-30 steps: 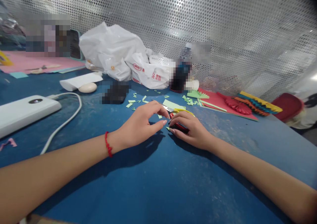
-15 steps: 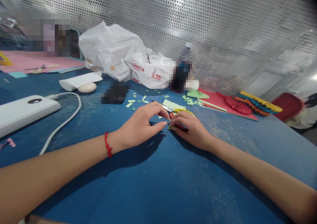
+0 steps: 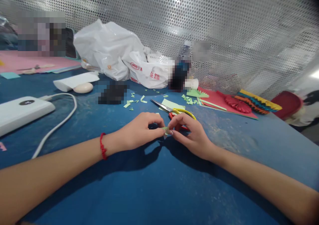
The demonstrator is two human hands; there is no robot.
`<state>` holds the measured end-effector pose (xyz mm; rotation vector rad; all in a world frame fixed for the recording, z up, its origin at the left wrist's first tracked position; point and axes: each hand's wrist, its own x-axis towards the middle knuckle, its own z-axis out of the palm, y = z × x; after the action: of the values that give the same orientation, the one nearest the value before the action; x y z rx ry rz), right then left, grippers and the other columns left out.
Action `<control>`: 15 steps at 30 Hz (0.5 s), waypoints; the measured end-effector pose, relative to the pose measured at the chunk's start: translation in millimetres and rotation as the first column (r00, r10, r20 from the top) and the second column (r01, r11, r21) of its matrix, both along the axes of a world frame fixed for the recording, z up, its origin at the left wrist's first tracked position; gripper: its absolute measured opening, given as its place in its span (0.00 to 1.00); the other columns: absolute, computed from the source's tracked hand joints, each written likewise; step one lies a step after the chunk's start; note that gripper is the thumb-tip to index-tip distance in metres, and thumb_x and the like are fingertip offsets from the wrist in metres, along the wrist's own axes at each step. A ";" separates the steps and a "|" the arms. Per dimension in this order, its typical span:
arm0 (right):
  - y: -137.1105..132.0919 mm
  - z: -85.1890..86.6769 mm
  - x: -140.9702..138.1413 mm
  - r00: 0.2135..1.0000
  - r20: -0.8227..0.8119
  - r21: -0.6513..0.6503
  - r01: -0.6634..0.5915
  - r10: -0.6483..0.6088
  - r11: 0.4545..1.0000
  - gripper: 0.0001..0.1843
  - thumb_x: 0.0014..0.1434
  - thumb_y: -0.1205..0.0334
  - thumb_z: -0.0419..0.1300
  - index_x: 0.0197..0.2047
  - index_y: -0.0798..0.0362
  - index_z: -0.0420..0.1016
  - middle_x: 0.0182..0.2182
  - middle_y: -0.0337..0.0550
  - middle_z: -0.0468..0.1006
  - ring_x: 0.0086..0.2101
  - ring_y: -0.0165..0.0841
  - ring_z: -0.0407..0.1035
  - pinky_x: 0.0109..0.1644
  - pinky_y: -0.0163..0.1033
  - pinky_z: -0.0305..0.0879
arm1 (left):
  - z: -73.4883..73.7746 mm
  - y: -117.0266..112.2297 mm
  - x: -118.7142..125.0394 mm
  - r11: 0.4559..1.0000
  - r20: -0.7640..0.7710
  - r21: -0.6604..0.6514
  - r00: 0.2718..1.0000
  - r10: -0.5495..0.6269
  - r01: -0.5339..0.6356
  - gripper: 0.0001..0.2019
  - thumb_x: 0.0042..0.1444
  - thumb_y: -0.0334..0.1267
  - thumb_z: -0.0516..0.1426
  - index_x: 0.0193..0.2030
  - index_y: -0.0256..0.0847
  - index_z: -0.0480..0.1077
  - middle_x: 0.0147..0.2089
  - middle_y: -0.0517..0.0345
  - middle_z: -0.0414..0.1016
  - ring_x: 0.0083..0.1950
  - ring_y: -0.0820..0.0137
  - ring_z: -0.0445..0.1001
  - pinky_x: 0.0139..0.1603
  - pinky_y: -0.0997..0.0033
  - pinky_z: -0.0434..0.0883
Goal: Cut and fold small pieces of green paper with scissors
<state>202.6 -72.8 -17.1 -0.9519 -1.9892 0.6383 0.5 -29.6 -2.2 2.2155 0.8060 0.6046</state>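
Note:
My left hand point(image 3: 139, 132) and my right hand point(image 3: 190, 135) meet at the middle of the blue table point(image 3: 149, 191). Both pinch a small piece of light green paper point(image 3: 165, 129) between thumb and fingertips. My left wrist wears a red string bracelet point(image 3: 102, 146). Just behind my right hand lie scissors point(image 3: 174, 111) with yellow and red handles, blades pointing left. A light green sheet point(image 3: 171, 104) lies under the scissors. Small green paper scraps point(image 3: 134, 101) are scattered beyond the hands.
A white power bank point(image 3: 21, 109) with a white cable point(image 3: 59, 122) lies at the left. White plastic bags point(image 3: 119, 57) and a bottle point(image 3: 183, 64) stand at the back by a perforated metal wall. Red paper with folded coloured fans point(image 3: 239, 104) lies at the right.
My left hand closed from a loose open pinch onto the green paper piece. My right hand lifted off the scissors' handles and joined it on the paper. The view shifted slightly.

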 end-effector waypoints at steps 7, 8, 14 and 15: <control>5.5 0.0 2.1 0.987 -0.163 -0.271 -0.044 -0.001 0.962 0.11 0.57 0.59 0.66 0.35 0.53 0.68 0.26 0.35 0.70 0.23 0.24 0.63 0.27 0.32 0.59 | 2.1 0.2 0.2 0.999 -0.018 -0.047 1.000 -0.020 0.019 0.10 0.54 0.39 0.56 0.28 0.36 0.74 0.28 0.60 0.74 0.33 0.72 0.69 0.35 0.74 0.62; 6.0 0.0 2.0 0.987 -0.162 -0.275 -0.044 -0.001 0.961 0.12 0.56 0.58 0.67 0.34 0.53 0.69 0.26 0.34 0.70 0.23 0.24 0.63 0.26 0.32 0.58 | 2.2 0.0 0.3 0.998 -0.015 -0.054 0.999 -0.031 0.030 0.10 0.54 0.39 0.56 0.28 0.36 0.74 0.28 0.60 0.74 0.33 0.72 0.69 0.35 0.74 0.62; 5.1 0.2 1.4 0.986 -0.164 -0.240 -0.021 -0.019 0.971 0.11 0.56 0.58 0.67 0.33 0.53 0.70 0.25 0.34 0.70 0.23 0.24 0.61 0.25 0.31 0.57 | 4.5 -1.5 0.6 0.987 0.035 -0.097 0.992 -0.123 0.126 0.15 0.56 0.38 0.52 0.27 0.36 0.77 0.28 0.58 0.75 0.33 0.71 0.71 0.38 0.73 0.64; 4.0 0.7 1.7 0.987 -0.159 -0.209 -0.011 -0.023 0.978 0.10 0.56 0.59 0.67 0.34 0.53 0.70 0.26 0.34 0.71 0.24 0.24 0.62 0.26 0.31 0.58 | 5.2 -1.4 0.5 0.988 0.034 -0.103 0.993 -0.111 0.114 0.15 0.56 0.38 0.52 0.27 0.36 0.77 0.28 0.58 0.75 0.33 0.71 0.71 0.38 0.73 0.64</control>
<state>204.3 -68.8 -16.5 -0.9967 -1.8011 0.9066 1.0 -31.0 3.0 2.1354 0.6780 0.5255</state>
